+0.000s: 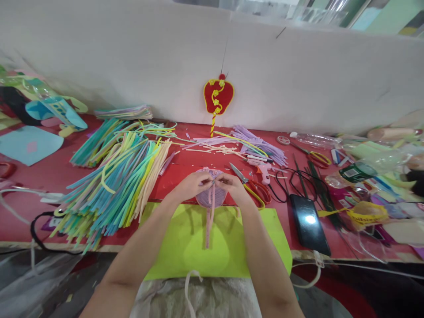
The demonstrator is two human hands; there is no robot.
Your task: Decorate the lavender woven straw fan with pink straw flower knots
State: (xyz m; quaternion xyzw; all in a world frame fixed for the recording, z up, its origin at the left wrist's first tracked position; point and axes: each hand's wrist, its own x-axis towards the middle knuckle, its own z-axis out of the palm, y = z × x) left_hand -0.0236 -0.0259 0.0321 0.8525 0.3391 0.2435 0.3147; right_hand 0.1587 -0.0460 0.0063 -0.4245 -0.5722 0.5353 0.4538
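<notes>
A round lilac fan (204, 199) made of pipe cleaners lies in front of me, its handle (207, 234) pointing toward me over a lime-green sheet (179, 247). Along its far edge runs some pink trim. My left hand (197, 183) and my right hand (229, 183) meet above the middle of the fan, with thumbs and fingers pinched together. Between their fingertips they hold a pale pink pipe cleaner (213, 198), whose loose end hangs down over the fan. The fingertips hide exactly how it is gripped.
Bundles of coloured pipe cleaners (109, 181) lie at left, lilac ones (258, 141) behind. Scissors (247, 181), a pink glue gun (264, 171) and a phone (309, 223) are at right, near a bottle (354, 172). A red fan ornament (218, 96) stands against the wall.
</notes>
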